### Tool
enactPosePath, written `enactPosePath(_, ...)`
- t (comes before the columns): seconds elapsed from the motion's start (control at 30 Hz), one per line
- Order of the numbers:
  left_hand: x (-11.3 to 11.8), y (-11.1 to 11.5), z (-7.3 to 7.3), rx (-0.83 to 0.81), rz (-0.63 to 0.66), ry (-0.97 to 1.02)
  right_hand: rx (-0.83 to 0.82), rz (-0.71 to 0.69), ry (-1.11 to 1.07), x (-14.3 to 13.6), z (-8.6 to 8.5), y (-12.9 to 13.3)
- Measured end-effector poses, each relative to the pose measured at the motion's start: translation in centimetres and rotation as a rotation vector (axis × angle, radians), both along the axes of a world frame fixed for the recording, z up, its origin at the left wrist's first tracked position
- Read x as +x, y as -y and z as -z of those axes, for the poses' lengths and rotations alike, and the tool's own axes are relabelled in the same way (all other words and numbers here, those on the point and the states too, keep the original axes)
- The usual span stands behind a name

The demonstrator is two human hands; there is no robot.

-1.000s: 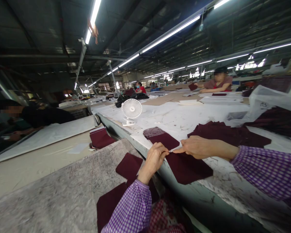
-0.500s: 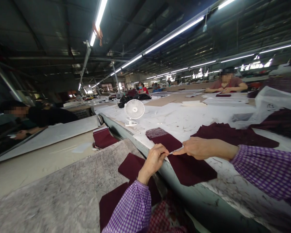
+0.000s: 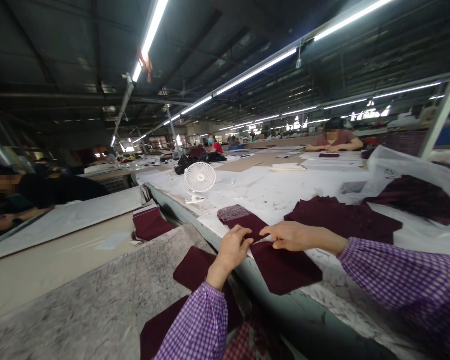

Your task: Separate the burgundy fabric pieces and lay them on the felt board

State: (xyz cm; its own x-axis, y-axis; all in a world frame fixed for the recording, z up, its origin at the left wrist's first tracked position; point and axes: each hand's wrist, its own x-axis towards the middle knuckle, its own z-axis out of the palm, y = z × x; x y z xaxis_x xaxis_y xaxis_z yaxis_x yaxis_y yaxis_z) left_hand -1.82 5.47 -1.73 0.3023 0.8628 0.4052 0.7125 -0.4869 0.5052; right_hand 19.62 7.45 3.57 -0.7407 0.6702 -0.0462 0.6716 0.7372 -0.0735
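Note:
A dark maroon fabric panel [image 3: 287, 267] lies at the front edge of the white table. My left hand [image 3: 234, 248] is at its upper left corner, fingers bent and closed toward the thumb; whatever they pinch is too small to make out. Just right of it, my right hand [image 3: 296, 236] hovers over or touches the panel's top edge, index finger stretched out and thumb apart. Behind both hands lies another maroon piece [image 3: 243, 220] with a pale speckled end. To the right spreads a pile of maroon pieces [image 3: 345, 217].
A white fan [image 3: 200, 177] stands on the white table [image 3: 255, 187]. More maroon panels [image 3: 195, 267] lie on the grey worn surface [image 3: 78, 295] at left, near a maroon bundle [image 3: 152, 224]. Clear plastic [image 3: 393, 165] covers fabric at right. Co-workers sit at left and far right.
My right index finger has lifted away from the left fingertips and its thumb has come apart. The view has shifted slightly to the right. The maroon panel lies much as before.

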Motion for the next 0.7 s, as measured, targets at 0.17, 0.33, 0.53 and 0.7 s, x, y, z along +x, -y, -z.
enactPosePath(0.17, 1.2, 0.4, -1.6, -0.013, -0.082, -0.29, -0.199, 0.12, -0.108, 5.3, -3.9, -2.5)
enactPosePath(0.33, 2.7, 0.0, -2.1, 0.071, -0.127, -0.463, 0.058, 0.509, -0.123, 14.1, -5.2, -6.3)
enactPosePath(0.53, 3.7, -1.0, -1.4, 0.135, -0.135, -0.435, 0.228, 0.642, -0.148, 14.5, -4.0, -7.4)
enactPosePath(0.7, 2.6, -2.1, -0.9, -0.089, -0.291, 0.096, 0.161, 0.2, -0.233, 6.8, -3.5, -4.8)
